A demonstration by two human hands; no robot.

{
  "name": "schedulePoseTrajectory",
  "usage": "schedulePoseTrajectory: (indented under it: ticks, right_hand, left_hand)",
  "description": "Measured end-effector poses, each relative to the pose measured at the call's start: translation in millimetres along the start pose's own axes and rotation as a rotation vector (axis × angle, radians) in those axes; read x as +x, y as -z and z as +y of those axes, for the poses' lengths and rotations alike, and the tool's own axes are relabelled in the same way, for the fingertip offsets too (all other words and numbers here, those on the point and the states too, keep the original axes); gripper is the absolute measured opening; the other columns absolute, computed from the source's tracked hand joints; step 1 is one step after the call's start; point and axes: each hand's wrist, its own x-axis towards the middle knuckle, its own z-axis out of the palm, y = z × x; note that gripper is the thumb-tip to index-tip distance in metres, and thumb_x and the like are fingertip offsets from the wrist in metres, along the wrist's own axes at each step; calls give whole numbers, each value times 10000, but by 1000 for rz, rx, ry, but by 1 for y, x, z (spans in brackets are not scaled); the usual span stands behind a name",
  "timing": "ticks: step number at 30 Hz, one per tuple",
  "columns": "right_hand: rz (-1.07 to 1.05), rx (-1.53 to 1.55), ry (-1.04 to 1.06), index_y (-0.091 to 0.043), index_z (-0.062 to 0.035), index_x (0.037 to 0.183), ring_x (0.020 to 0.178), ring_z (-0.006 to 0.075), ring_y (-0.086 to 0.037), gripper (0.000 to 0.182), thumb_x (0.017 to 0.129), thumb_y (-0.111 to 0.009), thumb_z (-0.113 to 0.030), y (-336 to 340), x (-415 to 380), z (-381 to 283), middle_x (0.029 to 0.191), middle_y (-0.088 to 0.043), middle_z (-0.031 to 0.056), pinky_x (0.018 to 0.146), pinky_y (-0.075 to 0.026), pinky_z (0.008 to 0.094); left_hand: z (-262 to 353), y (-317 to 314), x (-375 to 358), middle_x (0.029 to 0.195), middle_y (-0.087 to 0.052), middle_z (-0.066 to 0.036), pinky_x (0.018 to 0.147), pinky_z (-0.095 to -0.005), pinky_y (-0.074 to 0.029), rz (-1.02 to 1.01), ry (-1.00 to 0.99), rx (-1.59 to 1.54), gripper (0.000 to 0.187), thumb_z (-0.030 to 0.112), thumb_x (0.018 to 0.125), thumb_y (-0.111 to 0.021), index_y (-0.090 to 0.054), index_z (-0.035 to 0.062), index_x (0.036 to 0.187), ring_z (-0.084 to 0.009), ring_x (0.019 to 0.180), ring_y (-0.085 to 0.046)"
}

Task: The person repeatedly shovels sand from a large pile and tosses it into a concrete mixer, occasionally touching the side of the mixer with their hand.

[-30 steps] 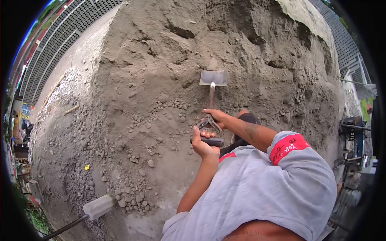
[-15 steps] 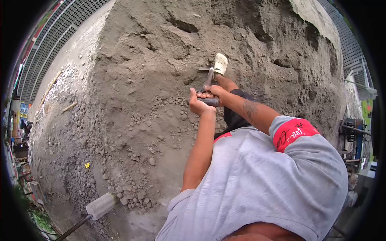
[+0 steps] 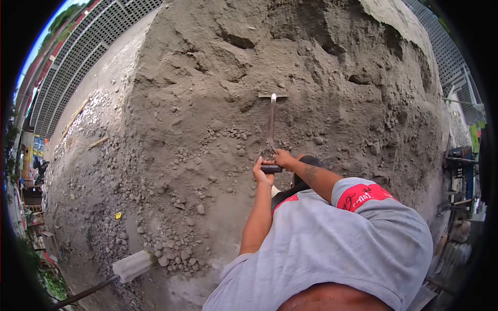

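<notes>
A grey sand heap (image 3: 207, 78) carries scattered pebbles (image 3: 174, 249) and a shovel (image 3: 271, 124).

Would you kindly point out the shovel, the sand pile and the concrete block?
shovel (image 3: 271, 122), head view, on its shaft.
sand pile (image 3: 207, 78), head view, on its bare slope.
concrete block (image 3: 132, 265), head view, on its top face.

Head view, steeply down, close

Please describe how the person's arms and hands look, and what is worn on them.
Both hands, the left hand and the right hand, are bare, without gloves. The forearms are bare too. The right forearm carries a dark tattoo. A grey short-sleeved shirt covers the upper arms; its right sleeve ends in a red band with dark handwritten-style lettering.
</notes>
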Motion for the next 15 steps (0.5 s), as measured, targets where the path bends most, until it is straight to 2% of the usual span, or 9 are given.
schedulePoseTrajectory:
  ticks: [1, 4, 6, 7, 9, 10, 11, 13, 15]
  right_hand:
    - [-36, 66, -64, -513, 31, 1019, 725, 177, -565, 209, 860, -464, -96, 8, -29, -11, 799, -582, 121, 645, -461, 329]
    - [10, -147, 51, -513, 31, 1014, 740, 160, -568, 216, 850, -479, -105, 3, -36, 26, 799, -580, 114, 627, -468, 332]
    - [-84, 242, -23, -517, 16, 1051, 726, 145, -560, 285, 853, -519, -189, 16, -67, 26, 797, -576, 92, 581, -461, 322]
    - [-101, 229, -31, -517, 16, 1051, 726, 145, -560, 285, 853, -519, -189, 22, -86, 24, 797, -576, 92, 581, -461, 322]
    - [-267, 499, -105, -507, -14, 1104, 697, 121, -549, 397, 854, -534, -322, 40, -111, 1, 799, -559, 59, 544, -447, 291]
    - [-427, 410, -93, -480, -50, 1169, 642, 116, -537, 501, 852, -511, -436, 50, -117, -1, 808, -544, 41, 533, -428, 251]
    - [-470, 406, -180, -479, -61, 1158, 598, 109, -523, 512, 854, -485, -474, 58, -130, -4, 816, -542, 36, 533, -423, 238]
    - [-468, 631, -187, -487, -63, 1144, 579, 104, -514, 513, 852, -483, -485, 60, -146, 19, 812, -547, 42, 535, -420, 237]
    - [-395, 662, -224, -493, -62, 1126, 579, 97, -506, 496, 857, -478, -478, 63, -162, 54, 811, -552, 40, 541, -421, 233]
  left_hand:
    - [-10, 8, -10, 593, -492, -75, 700, -395, -448, -2, -2, -5, 210, 170, 771, -568, -459, 70, 621, -224, 592, -503]
    - [-29, 18, -26, 611, -500, -79, 730, -390, -444, 142, 20, 20, 143, 125, 733, -571, -481, 56, 647, -226, 626, -519]
    - [-39, 20, -44, 618, -503, -78, 727, -397, -446, 173, 65, 30, 108, 103, 708, -566, -483, 55, 660, -223, 637, -517]
    - [-42, 19, -57, 618, -503, -78, 727, -397, -446, 188, 60, 13, 108, 103, 708, -566, -483, 55, 660, -223, 637, -517]
    - [-32, 7, -74, 624, -503, -78, 723, -399, -447, 169, 36, 21, 115, 105, 709, -565, -472, 61, 657, -217, 629, -510]
    - [-26, -5, -88, 618, -491, -65, 708, -390, -445, 184, 32, 57, 125, 107, 714, -565, -462, 70, 655, -206, 612, -500]
    - [-17, -17, -101, 602, -475, -58, 691, -381, -442, 241, 31, 90, 139, 114, 722, -564, -454, 73, 648, -198, 592, -489]
    - [6, -35, -113, 596, -464, -49, 657, -371, -441, 242, -79, 137, 149, 114, 739, -571, -454, 77, 655, -176, 582, -483]
    - [40, -64, -117, 594, -459, -46, 601, -357, -451, 233, -180, 263, 144, 102, 742, -581, -461, 67, 669, -168, 567, -488]
